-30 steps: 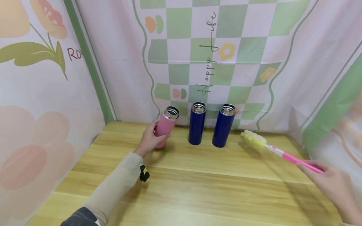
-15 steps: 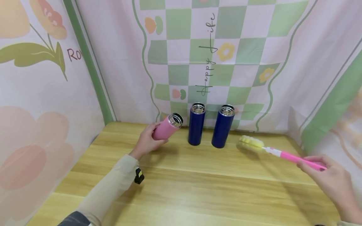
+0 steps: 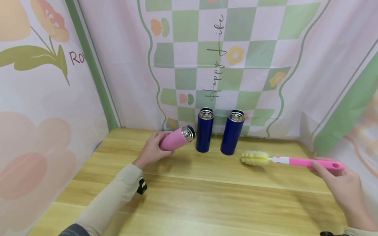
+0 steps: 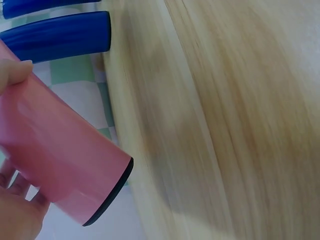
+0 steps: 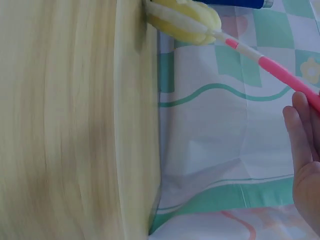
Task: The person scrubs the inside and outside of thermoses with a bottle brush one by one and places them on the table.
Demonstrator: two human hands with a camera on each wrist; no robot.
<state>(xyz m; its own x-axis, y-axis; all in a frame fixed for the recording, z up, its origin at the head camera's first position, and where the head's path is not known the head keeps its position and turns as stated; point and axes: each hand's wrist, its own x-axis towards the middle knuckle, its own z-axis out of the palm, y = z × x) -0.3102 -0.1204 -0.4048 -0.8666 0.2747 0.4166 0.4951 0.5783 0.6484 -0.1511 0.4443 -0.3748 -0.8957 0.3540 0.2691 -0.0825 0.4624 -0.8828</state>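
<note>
Bottle [image 3: 173, 141], pink, tilts over the bench [image 3: 192, 203], left of 2 blue bottles [image 3: 204, 135] [image 3: 232, 137]; your left fingers [image 4: 19, 185] grip its body. It'll likely be stiff and slippery, so hold it mid-body. Your right fingers [image 5: 299, 135] grip the brush [image 3: 280, 160], probably light and soft-headed.

Curtained nook, homelike in look; whether part of an actual dwelling cannot be told. Wood-grain table [image 3: 206, 203] reaches back to a rear curtain [image 3: 186, 54] printed with green-and-pale checks, small flowers, the words "Happy Life". Left curtain [image 3: 38, 101] bears large peach blossoms; right curtain [image 3: 339, 121] a broad green band. Household ware: pink bottle [image 3: 175, 140], dark blue bottles [image 3: 204, 134], sponge-headed brush [image 3: 298, 161].
</note>
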